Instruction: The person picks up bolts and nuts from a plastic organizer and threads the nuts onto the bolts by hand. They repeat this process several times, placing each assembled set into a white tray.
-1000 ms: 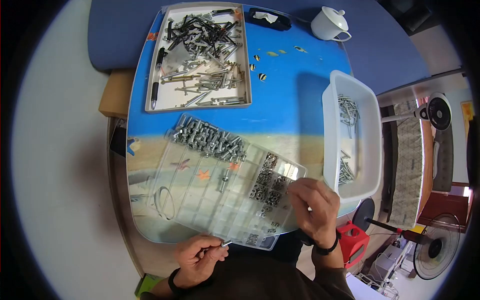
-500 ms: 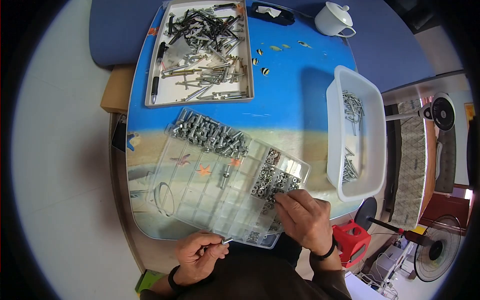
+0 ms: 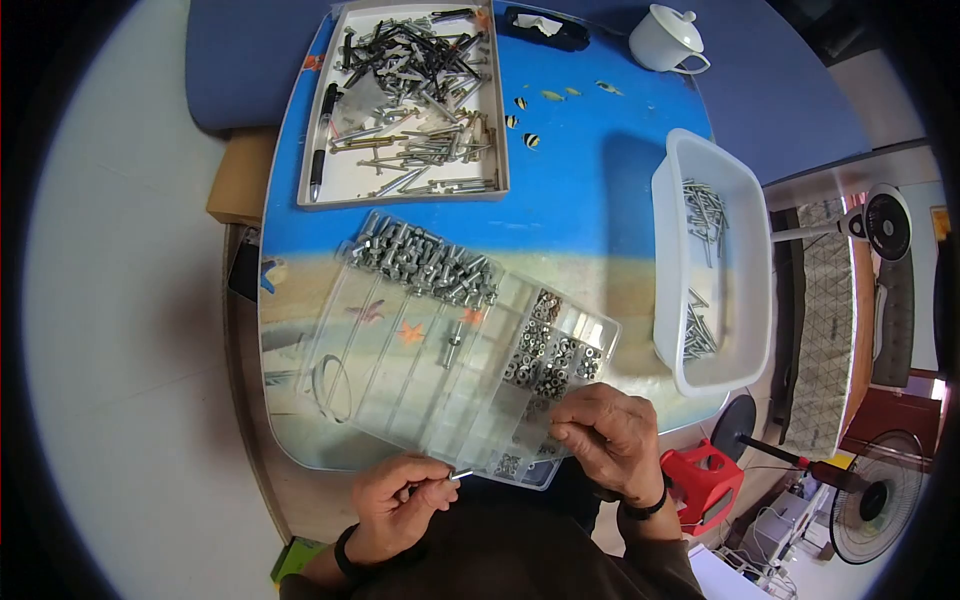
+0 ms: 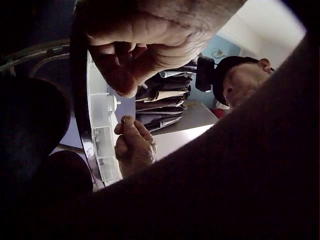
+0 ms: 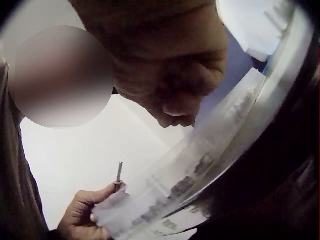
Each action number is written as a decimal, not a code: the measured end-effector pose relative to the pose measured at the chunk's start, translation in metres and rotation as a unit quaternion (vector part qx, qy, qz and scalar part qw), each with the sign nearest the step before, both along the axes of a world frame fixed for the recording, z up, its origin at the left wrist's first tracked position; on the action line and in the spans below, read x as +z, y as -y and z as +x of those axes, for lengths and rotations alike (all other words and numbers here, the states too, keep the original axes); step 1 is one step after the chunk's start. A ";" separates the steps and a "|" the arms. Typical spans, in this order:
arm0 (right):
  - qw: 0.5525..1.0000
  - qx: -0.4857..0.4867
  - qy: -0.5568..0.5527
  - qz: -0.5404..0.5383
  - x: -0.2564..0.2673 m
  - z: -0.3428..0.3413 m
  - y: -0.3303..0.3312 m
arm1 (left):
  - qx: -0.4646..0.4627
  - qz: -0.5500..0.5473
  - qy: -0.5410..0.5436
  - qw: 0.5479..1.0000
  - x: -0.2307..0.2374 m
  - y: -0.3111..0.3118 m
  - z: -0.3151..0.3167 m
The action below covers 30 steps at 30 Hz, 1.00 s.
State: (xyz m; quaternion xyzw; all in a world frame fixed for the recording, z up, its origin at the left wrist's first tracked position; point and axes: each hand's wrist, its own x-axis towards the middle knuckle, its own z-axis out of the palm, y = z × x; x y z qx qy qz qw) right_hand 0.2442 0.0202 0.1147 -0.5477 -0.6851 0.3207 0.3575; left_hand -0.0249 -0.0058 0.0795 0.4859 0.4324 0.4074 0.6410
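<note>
My left hand [image 3: 395, 505] pinches a small silver bolt [image 3: 461, 475] between thumb and forefinger, at the table's near edge. Its shank points upward in the right wrist view, above the left fingers. My right hand [image 3: 612, 440] is over the near right part of a clear compartment box [image 3: 350, 385], thumb and forefinger together. A small nut [image 4: 125, 120] shows at those fingertips in the left wrist view. Short hex bolts [image 3: 420, 262] fill the box's far row, and nuts [image 3: 540, 365] lie in its right compartments. One bolt with a nut [image 3: 453, 349] lies alone mid-box.
A shallow cardboard tray [image 3: 400, 200] of mixed screws and a pen [image 3: 321, 150] stands at the far left. To the right is a white plastic bin [image 3: 672, 250] with long screws. A lidded white cup [image 3: 665, 40] and a black tissue holder [image 3: 546, 28] are at the back.
My right hand went from the box's right edge down and left to the nut compartments, then drew slightly back towards me with fingertips pinched. The left hand keeps its bolt, now turned more level.
</note>
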 end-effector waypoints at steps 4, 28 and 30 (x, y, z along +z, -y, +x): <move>0.986 0.063 -0.150 -0.033 0.002 -0.007 0.010 | -0.031 -0.037 0.023 0.999 0.013 -0.006 0.002; 0.911 0.043 -0.383 -0.144 0.008 0.004 0.076 | -0.158 -0.051 -0.034 0.986 0.080 0.020 0.043; 0.933 0.054 -0.341 -0.099 0.008 0.008 0.077 | -0.160 -0.069 -0.040 0.984 0.082 0.020 0.046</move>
